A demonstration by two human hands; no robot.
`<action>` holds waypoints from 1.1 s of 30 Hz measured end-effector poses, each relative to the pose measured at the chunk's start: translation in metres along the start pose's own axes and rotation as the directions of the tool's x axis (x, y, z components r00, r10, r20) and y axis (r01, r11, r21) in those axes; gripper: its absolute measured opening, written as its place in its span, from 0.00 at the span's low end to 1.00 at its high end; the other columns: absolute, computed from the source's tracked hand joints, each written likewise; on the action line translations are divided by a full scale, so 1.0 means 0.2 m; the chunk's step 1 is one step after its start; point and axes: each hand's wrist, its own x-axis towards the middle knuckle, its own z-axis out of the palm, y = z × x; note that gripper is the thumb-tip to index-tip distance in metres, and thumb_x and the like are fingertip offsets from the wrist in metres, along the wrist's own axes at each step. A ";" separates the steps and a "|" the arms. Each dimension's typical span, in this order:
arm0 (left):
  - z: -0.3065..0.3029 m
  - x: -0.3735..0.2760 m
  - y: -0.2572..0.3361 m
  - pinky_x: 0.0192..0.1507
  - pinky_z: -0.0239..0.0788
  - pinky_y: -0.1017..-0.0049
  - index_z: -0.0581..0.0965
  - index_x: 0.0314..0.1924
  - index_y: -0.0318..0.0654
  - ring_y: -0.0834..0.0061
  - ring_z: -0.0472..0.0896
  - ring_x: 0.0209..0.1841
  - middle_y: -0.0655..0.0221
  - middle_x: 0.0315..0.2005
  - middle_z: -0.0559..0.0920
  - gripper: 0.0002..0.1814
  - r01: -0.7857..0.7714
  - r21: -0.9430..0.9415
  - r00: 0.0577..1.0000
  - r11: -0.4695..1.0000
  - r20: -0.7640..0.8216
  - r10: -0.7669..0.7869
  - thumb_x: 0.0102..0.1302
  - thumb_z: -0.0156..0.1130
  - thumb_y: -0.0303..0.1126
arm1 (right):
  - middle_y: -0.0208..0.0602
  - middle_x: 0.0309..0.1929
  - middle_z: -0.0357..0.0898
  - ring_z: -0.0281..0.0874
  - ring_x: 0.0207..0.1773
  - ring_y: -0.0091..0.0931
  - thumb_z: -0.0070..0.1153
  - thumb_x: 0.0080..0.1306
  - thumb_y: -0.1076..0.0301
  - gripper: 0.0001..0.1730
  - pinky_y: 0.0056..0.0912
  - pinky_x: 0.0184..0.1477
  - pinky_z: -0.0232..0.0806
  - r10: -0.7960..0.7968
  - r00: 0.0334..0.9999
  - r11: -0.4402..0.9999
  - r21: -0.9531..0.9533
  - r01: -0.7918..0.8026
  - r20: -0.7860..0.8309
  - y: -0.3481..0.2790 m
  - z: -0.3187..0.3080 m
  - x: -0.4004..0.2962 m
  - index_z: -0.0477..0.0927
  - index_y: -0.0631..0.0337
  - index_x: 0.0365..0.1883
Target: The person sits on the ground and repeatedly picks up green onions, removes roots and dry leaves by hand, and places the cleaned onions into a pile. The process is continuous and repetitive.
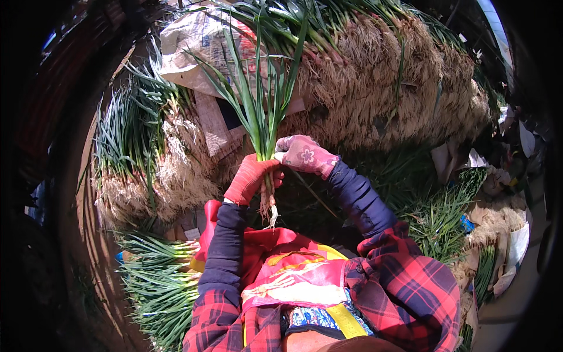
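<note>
My left hand (254, 177), in a red knit glove, is closed around the lower stems of a few green onions (260, 110). Their long leaves spread upward, and pale roots hang below my fist. On the right, my right hand (306, 154) wears a pink glove with a flower pattern. Its fingers are bent in and its fingertips meet the stems just above my left fist; a strip seems to hang below it, though what is pinched there is hard to make out.
A tall heap of green onions with dense roots (374, 79) rises ahead, beside a white woven sack (198, 48). More bunches (127, 154) stand at left. Trimmed-looking onions (162, 281) lie by my left side. Loose green leaves (444, 215) are piled at right.
</note>
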 end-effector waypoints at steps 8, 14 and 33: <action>0.00 0.03 -0.03 0.24 0.74 0.73 0.73 0.36 0.33 0.73 0.78 0.22 0.66 0.24 0.78 0.09 -0.023 0.149 0.999 0.989 -0.027 0.028 0.57 0.56 0.29 | 0.46 0.31 0.77 0.75 0.37 0.41 0.50 0.49 0.66 0.11 0.39 0.38 0.67 -0.235 0.968 0.845 -0.510 0.159 -0.087 -0.01 0.06 0.00 0.77 0.61 0.29; 0.08 -0.09 0.08 0.26 0.74 0.76 0.72 0.42 0.30 0.76 0.78 0.25 0.65 0.25 0.78 0.16 -0.211 -0.085 0.968 0.974 0.124 0.220 0.58 0.57 0.33 | 0.42 0.24 0.75 0.72 0.28 0.36 0.53 0.56 0.60 0.14 0.34 0.34 0.64 0.268 0.934 0.873 -0.351 -0.338 -0.235 0.25 -0.10 0.01 0.76 0.63 0.28; 0.01 0.00 0.09 0.49 0.67 0.62 0.71 0.46 0.30 0.60 0.77 0.41 0.54 0.36 0.78 0.20 -0.384 -0.400 0.884 0.832 0.100 0.456 0.53 0.55 0.30 | 0.40 0.29 0.77 0.75 0.34 0.30 0.48 0.60 0.57 0.18 0.30 0.33 0.67 -0.425 0.702 0.886 -0.105 0.452 -0.571 0.10 -0.93 0.18 0.78 0.65 0.35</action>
